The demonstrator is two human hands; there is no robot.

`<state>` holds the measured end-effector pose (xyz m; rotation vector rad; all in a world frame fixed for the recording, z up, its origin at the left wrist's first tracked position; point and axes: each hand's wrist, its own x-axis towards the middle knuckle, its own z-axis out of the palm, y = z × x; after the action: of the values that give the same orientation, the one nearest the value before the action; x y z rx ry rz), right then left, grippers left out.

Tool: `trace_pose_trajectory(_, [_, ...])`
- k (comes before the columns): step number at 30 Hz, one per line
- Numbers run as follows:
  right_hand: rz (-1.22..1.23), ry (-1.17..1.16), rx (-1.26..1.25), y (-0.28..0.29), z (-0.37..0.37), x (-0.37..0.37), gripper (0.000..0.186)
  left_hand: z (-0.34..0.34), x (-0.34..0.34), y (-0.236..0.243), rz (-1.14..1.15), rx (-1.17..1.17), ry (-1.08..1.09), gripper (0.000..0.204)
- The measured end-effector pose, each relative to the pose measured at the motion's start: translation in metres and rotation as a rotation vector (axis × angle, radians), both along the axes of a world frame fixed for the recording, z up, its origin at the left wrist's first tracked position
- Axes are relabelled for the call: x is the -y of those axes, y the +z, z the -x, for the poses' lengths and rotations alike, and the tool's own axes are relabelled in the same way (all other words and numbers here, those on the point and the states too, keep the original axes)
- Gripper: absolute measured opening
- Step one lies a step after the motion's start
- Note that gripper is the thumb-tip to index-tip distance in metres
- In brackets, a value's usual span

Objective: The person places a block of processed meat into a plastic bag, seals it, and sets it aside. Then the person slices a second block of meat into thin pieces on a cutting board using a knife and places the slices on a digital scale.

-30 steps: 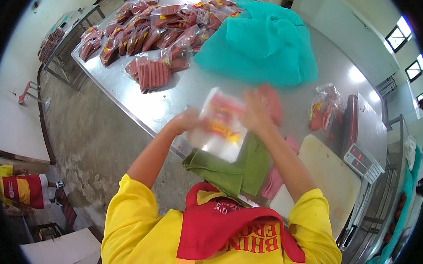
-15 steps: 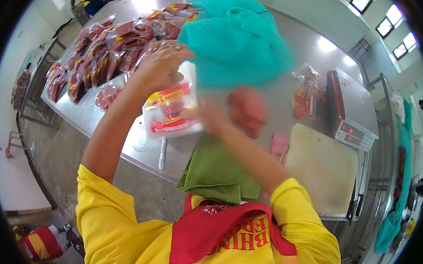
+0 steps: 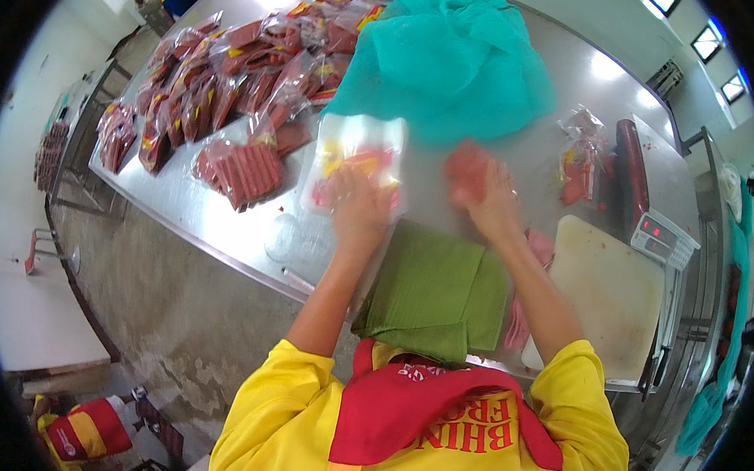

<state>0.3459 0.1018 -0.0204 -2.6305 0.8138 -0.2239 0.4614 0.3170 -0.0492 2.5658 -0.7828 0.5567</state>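
Observation:
A stack of clear plastic pouches with red and yellow print point(image 3: 358, 136) lies flat on the steel table in front of me. Over its lower half rests my left hand point(image 3: 361, 207), its fingers spread on the print and a little blurred. To the right, my right hand point(image 3: 496, 206) has its fingers closed on the edge of a red piece of meat point(image 3: 467, 168), also smeared by motion. Just left of the pouches is a clear bag of reddish sausages point(image 3: 248, 174). A folded green cloth point(image 3: 434, 290) lies between my forearms.
Many bagged meat packs point(image 3: 205, 90) fill the far left, beside a teal mesh cloth point(image 3: 454, 60). On the right are a filled pouch point(image 3: 584, 165), a digital scale point(image 3: 665, 239), a white cutting board point(image 3: 604, 299), a pink cloth point(image 3: 538, 248) and a knife point(image 3: 660, 370).
My left hand has come down from near the bagged packs onto the pouches. My right hand has left the pouches and moved right onto the meat. The view has shifted slightly.

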Motion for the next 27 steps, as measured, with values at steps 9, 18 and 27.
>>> trace_pose_trajectory(9, [0.136,0.197,0.308,0.004,0.015,-0.021,0.063,-0.041,-0.034,0.062,-0.267,-0.485,-0.363,0.041])
trace_pose_trajectory(18, [-0.405,0.877,-0.016,0.014,0.007,-0.202,0.039,-0.024,-0.117,0.102,0.637,-0.454,-0.022,0.032])
trace_pose_trajectory(27, [-0.27,0.678,0.09,0.03,-0.066,-0.237,0.036,-0.004,-0.147,0.117,0.829,-0.401,0.101,0.026])
